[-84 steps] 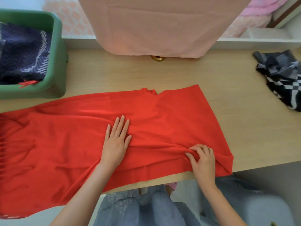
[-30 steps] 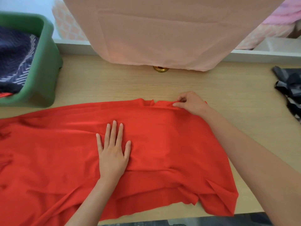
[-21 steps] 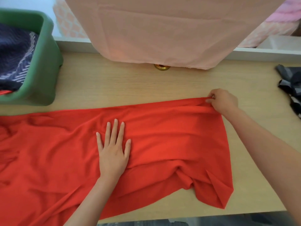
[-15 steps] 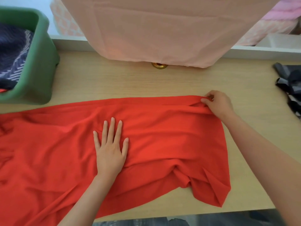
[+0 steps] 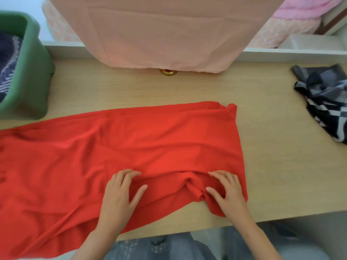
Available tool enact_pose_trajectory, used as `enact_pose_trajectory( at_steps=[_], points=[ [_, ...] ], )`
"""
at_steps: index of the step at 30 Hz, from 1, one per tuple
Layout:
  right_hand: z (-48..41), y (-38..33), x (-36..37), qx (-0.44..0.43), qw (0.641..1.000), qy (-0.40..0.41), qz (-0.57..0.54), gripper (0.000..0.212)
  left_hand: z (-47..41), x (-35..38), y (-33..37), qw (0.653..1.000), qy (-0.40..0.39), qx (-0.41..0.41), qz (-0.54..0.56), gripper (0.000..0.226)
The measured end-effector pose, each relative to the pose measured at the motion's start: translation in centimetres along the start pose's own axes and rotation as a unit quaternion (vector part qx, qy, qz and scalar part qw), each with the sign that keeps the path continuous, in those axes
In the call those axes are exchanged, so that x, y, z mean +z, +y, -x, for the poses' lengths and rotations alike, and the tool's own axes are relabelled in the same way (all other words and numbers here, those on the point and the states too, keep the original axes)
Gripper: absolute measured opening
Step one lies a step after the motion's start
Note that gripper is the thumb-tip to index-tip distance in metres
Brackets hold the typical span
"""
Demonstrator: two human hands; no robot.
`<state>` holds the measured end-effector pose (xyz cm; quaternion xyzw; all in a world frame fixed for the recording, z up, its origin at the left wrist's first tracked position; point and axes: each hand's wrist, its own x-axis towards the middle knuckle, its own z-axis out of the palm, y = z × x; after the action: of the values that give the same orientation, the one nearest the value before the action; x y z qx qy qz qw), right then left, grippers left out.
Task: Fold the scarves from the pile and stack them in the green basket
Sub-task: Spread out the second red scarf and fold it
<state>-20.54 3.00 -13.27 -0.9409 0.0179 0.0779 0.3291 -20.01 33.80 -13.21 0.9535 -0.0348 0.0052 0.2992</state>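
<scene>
A red scarf [image 5: 150,147] lies spread across the wooden table [image 5: 281,166], and its left part hangs over the near edge. My left hand [image 5: 120,196] and my right hand [image 5: 228,194] sit on its near edge, fingers curled, each pinching a fold of the cloth between fingers and thumb. A ridge of bunched fabric runs between them. The green basket [image 5: 32,85] stands at the far left with a dark blue patterned scarf [image 5: 7,61] inside. A crumpled black, grey and white checked scarf [image 5: 326,104] lies at the far right.
A pink cloth [image 5: 163,34] hangs over the back of the table, with a brass knob [image 5: 168,72] under its hem. A white ledge [image 5: 293,53] runs behind. My knees in blue fabric [image 5: 169,246] show below the table's front edge.
My right hand let go of the scarf's far right corner and came back to the near edge. My left hand slid nearer and curled its fingers on the cloth.
</scene>
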Motion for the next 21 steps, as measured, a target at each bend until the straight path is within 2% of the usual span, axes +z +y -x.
enact_pose_trajectory(
  at_steps=[5, 9, 12, 15, 17, 19, 21],
  points=[
    [0.8, 0.9, 0.0, 0.041, 0.998, 0.036, 0.027, 0.035, 3.1, -0.3, -2.2, 0.998, -0.052, -0.025, -0.019, 0.046],
    [1.4, 1.6, -0.8, 0.017, 0.997, 0.063, 0.037, 0.025, 3.2, -0.5, -3.0, 0.997, -0.051, -0.033, -0.039, 0.043],
    [1.8, 1.2, -1.6, 0.028, 0.996, 0.084, -0.027, 0.025, 3.2, -0.4, -2.8, 0.999, -0.024, -0.014, -0.034, 0.029],
    [2.6, 0.4, -2.5, 0.047, 0.986, 0.109, -0.120, 0.024, 2.9, -0.5, -2.4, 0.999, -0.024, -0.048, -0.011, 0.047],
    [3.3, 0.1, -3.3, 0.067, 0.973, 0.125, -0.182, 0.026, 2.8, -0.5, -2.5, 0.998, -0.038, -0.041, -0.016, 0.056],
    [4.1, 0.0, -3.9, 0.071, 0.970, 0.129, -0.193, 0.026, 2.7, -0.8, -3.0, 0.998, -0.059, -0.030, -0.004, 0.059],
    [4.8, 0.5, -4.2, 0.068, 0.977, 0.123, -0.163, 0.036, 2.9, -1.2, -3.4, 0.995, -0.092, -0.026, 0.012, 0.058]
  ],
)
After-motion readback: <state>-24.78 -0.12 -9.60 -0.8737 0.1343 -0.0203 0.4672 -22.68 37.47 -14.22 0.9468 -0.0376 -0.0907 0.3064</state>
